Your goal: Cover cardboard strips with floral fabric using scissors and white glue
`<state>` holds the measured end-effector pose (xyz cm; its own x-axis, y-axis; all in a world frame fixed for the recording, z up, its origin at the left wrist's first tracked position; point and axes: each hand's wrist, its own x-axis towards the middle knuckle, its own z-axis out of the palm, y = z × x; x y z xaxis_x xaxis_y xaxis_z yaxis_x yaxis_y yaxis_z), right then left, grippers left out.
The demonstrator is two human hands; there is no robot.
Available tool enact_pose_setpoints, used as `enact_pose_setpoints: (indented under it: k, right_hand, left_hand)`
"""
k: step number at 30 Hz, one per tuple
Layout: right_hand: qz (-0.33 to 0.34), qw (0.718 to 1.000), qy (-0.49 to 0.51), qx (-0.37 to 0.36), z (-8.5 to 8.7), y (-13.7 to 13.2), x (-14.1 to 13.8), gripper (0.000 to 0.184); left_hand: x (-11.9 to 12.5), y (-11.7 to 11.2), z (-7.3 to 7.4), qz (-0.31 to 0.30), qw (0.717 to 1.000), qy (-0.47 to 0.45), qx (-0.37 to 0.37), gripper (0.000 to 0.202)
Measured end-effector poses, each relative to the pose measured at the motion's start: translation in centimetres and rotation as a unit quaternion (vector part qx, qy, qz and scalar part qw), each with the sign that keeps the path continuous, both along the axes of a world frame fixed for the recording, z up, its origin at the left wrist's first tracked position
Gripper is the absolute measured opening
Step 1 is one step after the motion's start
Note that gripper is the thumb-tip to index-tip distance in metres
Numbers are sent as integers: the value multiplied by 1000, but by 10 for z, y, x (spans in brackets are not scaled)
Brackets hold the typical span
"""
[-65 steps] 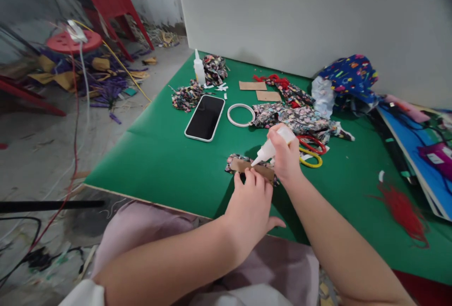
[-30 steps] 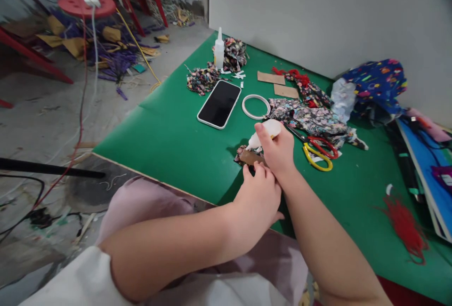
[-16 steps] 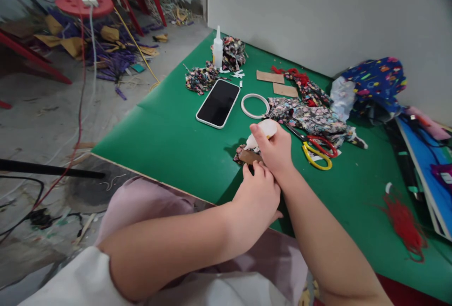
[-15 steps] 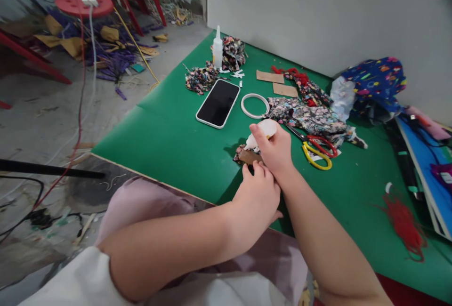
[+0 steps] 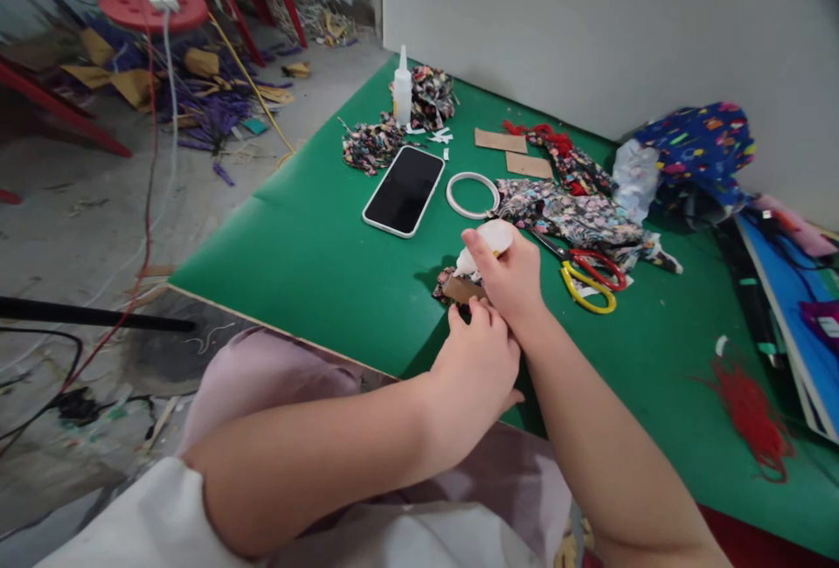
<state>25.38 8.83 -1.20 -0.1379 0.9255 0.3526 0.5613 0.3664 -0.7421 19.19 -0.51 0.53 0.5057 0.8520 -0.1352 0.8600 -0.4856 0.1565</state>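
My right hand (image 5: 512, 275) is wrapped round a white glue bottle (image 5: 493, 238), tipped so its nozzle points down and left. The nozzle end is close to a brown cardboard strip (image 5: 464, 290); whether it touches I cannot tell. My left hand (image 5: 481, 349) grips the strip's near end, fingertips bent over its edge. Bunched floral fabric (image 5: 443, 285) shows under and beside the cardboard. A white ring-shaped roll (image 5: 473, 195) and a phone (image 5: 404, 190) lie beyond my hands. Scissors (image 5: 586, 275) with red and yellow handles rest to the right.
A second glue bottle (image 5: 402, 92) stands upright by gathered floral fabric (image 5: 373, 145). Two cardboard pieces (image 5: 502, 142) lie near the back, with loose floral cloth (image 5: 573, 218) before them. Red thread (image 5: 753, 419) is at right. A grey panel (image 5: 557, 17) borders the green table (image 5: 294, 236).
Both hands, the bottle and the cardboard keep almost the same positions. The whole view has shifted very slightly.
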Motion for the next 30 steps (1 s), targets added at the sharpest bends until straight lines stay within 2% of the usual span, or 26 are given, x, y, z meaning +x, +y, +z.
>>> enact_pose_setpoints:
  k: [12, 30]
  right_hand:
    - [0, 999, -33, 11, 1, 0, 1, 38]
    - [5, 1000, -12, 6, 0, 0, 0, 38]
  left_hand:
    - [-1, 0, 0, -2, 1000, -1, 3, 65]
    - [-1, 0, -1, 3, 1000, -3, 7, 64]
